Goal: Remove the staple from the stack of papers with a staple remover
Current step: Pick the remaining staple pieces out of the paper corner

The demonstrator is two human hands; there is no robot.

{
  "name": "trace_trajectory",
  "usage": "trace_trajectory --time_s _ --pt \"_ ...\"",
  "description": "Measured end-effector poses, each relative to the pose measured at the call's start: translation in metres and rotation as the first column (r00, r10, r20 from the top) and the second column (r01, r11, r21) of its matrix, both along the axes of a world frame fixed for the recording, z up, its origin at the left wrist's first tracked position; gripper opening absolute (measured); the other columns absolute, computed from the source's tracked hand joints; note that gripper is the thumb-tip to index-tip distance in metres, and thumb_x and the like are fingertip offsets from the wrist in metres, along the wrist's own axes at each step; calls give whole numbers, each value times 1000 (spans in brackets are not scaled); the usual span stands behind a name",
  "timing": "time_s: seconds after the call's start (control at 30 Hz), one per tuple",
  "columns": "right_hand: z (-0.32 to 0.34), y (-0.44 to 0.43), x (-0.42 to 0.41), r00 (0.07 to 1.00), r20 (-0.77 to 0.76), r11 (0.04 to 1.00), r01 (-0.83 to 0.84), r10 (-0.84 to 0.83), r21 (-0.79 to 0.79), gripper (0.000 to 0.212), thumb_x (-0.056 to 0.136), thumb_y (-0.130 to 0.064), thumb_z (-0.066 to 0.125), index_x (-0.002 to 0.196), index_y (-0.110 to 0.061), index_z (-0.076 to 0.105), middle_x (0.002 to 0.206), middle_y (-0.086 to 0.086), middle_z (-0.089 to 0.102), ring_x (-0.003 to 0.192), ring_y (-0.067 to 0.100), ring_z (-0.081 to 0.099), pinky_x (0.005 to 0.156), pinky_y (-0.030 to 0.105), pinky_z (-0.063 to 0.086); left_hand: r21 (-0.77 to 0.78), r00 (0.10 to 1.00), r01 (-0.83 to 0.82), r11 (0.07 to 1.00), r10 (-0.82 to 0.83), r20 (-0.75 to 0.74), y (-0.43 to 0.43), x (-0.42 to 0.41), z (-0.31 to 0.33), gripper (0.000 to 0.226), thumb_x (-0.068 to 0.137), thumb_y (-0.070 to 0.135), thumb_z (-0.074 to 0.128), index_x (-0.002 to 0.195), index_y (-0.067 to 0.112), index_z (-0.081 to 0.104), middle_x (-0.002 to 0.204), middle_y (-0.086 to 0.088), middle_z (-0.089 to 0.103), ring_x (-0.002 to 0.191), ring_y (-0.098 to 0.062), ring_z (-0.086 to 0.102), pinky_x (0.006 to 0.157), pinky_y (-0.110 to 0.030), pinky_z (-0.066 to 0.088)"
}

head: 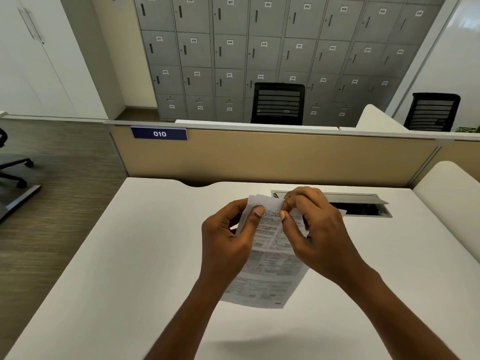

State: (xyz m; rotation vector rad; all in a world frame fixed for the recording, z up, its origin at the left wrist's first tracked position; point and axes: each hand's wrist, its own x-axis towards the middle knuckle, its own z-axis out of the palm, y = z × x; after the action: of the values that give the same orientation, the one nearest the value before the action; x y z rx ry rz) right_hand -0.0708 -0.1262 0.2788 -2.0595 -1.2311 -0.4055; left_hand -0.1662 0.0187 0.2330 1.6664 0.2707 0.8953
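Head view: I see both hands raised over the desk [130,255], on my side of the hatch [363,203]
Papers: printed stack [270,255] held off the desk, top edge just left of the hatch, lower end hanging toward me
Left hand: [228,237] left of the hatch, thumb pressed on the top sheet near its upper left corner, fingers curled behind, clamped on the papers
Right hand: [319,229] covering the hatch's left end, thumb and forefinger closed together, pinching the papers' top edge
Top corner: sheets curl and part slightly between my two thumbs
Staple: too small for me to tell
Hatch: set in the desk, lid tilted up, dark inside
Behind the hatch: tan partition [259,157]; sign [159,133] reading 010 well to its left; grey lockers [259,48] and two black chairs beyond
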Motion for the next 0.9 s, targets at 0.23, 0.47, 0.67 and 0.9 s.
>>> trace_trajectory --time_s 0.23,0.47,0.67,0.9 --pt "0 11 -1 984 166 998 -61 64 -23 30 98 -26 49 89 -2 64 97 12 66 82 24 64 67 24 56 -101 992 123 987 -125 -13 12 -15 4 14 92 39 72 106 41 75 101 12 79 92 -14 78 69 -22 62" --pt "-4 16 10 961 245 992 -127 127 -14 34 99 -27 46 89 -1 66 96 12 68 77 25 65 68 18 46 -151 980 133 980 -153 -130 6 -20 -5 23 97 23 69 116 33 74 111 6 79 100 -19 76 82 -32 63" --pt "-6 30 3 951 245 980 -197 189 9 37 99 -29 45 89 0 67 95 14 69 75 28 66 70 19 47 -150 987 36 988 -59 -146 9 -33 -4 23 97 22 69 114 37 73 108 10 79 97 -16 77 78 -24 61" --pt "1 62 -17 943 264 978 -209 203 -8 35 98 -27 46 89 0 67 97 14 69 78 27 67 67 20 49 -150 985 64 987 -87 -149 39 -54 0 28 95 27 69 111 50 73 109 17 78 98 -13 76 76 -20 60"
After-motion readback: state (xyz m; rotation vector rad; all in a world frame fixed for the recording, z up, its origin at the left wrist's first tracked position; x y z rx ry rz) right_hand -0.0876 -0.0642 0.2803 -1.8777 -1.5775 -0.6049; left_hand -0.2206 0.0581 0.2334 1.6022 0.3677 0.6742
